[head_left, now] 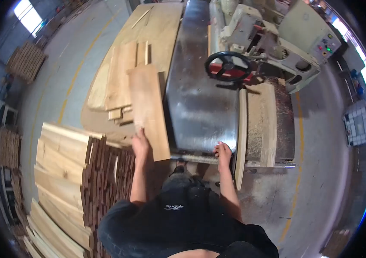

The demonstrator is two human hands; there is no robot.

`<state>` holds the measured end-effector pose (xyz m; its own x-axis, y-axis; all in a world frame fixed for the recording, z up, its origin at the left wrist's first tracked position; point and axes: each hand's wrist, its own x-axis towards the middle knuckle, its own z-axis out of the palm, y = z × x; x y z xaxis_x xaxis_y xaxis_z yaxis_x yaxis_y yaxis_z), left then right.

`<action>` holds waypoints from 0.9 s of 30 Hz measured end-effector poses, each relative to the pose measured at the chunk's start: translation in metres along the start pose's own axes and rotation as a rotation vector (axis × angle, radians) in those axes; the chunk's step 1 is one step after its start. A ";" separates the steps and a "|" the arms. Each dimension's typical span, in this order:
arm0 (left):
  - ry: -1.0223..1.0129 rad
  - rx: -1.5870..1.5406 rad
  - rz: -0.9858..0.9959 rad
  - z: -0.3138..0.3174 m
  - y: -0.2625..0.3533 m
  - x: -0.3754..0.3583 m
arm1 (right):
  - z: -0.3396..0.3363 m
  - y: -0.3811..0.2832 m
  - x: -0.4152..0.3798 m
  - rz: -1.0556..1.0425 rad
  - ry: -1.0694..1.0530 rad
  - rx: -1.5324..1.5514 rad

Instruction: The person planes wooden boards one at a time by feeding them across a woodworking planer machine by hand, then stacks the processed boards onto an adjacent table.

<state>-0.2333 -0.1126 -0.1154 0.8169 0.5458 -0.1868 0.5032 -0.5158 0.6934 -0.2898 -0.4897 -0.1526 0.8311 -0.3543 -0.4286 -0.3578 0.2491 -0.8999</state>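
Note:
A flat wooden board (pixel 148 109) lies tilted over other boards (pixel 120 81) at the left of the metal machine table (pixel 202 99). My left hand (pixel 140 146) grips this board at its near left edge, the thumb on top and the other fingers hidden beneath. Over the near right corner of the metal table is my right hand (pixel 223 154), its fingers curled; whether anything small is between them cannot be made out. Just right of it, a narrow upright board (pixel 241 137) stands along the table's right side, apart from the fingers.
A tall stack of boards (pixel 62 172) stands at the left, close to my left arm. A black handwheel (pixel 228 66) and the machine body (pixel 251 30) are at the far right of the table. Sawdust and another board (pixel 269 124) lie further right.

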 end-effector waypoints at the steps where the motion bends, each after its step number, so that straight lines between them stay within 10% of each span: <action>1: -0.074 -0.160 -0.030 -0.004 0.004 -0.015 | -0.006 0.000 -0.008 0.190 -0.064 0.222; 4: -0.502 -0.874 -0.408 -0.007 0.034 -0.070 | -0.003 -0.034 -0.049 0.391 -0.268 0.288; 6: -1.630 -1.717 -0.287 0.020 -0.004 -0.075 | 0.009 -0.057 -0.079 0.322 -0.374 0.304; 16: -1.530 -1.756 -0.590 0.071 0.007 -0.180 | -0.003 -0.088 -0.162 0.172 -0.763 -0.173; 20: -0.776 -0.624 -0.090 0.090 0.014 -0.177 | -0.023 -0.045 -0.178 0.341 -0.713 0.032; 27: -0.737 0.279 0.625 0.076 0.071 -0.179 | -0.082 0.044 -0.149 0.467 -0.309 0.369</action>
<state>-0.3222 -0.2971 -0.0852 0.8803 -0.3718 -0.2948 -0.1043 -0.7578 0.6440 -0.4645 -0.4994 -0.1350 0.7276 0.1260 -0.6743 -0.5861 0.6250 -0.5156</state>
